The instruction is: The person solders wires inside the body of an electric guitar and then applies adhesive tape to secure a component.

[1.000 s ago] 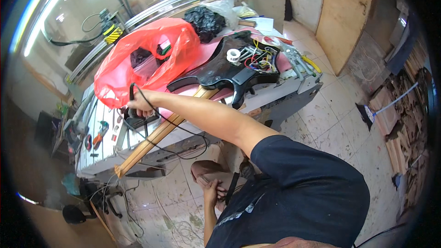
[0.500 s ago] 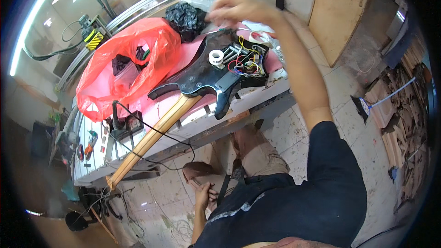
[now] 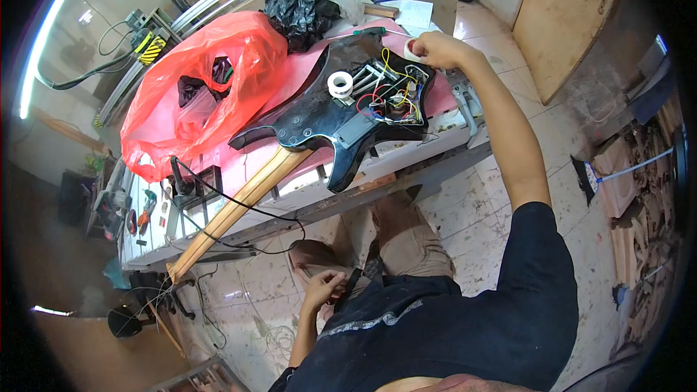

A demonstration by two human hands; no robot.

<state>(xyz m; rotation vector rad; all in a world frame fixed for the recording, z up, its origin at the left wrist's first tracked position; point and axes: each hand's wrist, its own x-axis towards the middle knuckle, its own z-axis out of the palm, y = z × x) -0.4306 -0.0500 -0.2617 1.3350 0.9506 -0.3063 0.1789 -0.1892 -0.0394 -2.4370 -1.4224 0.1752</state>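
Note:
My right hand (image 3: 441, 48) is closed on a roll of tape (image 3: 412, 49) at the back right of the bench, beside a black guitar body (image 3: 305, 112) lying back up, with coloured wires (image 3: 392, 98) in its open cavity. A small white spool (image 3: 340, 83) rests on the body. The wooden neck (image 3: 239, 207) stretches toward the lower left, crossed by the black cord of a tool, likely a soldering iron (image 3: 181, 181), in a dark stand. My left hand (image 3: 327, 287) is down by my lap, fingers curled near a dark strap; whatever they hold is unclear.
A red plastic bag (image 3: 156, 134), black bag (image 3: 298, 18), screwdriver (image 3: 369, 32) and papers (image 3: 415, 13) share the bench (image 3: 149, 247). Metal tools (image 3: 465, 109) lie at its right end. A wooden door (image 3: 563, 22), broom (image 3: 628, 170) and scrap wood (image 3: 628, 243) are rightward; cords trail on the floor (image 3: 261, 297).
My right hand has let go of the corded tool at the left, swung across to the back right and closed on the tape roll. My left hand stays low, slightly raised.

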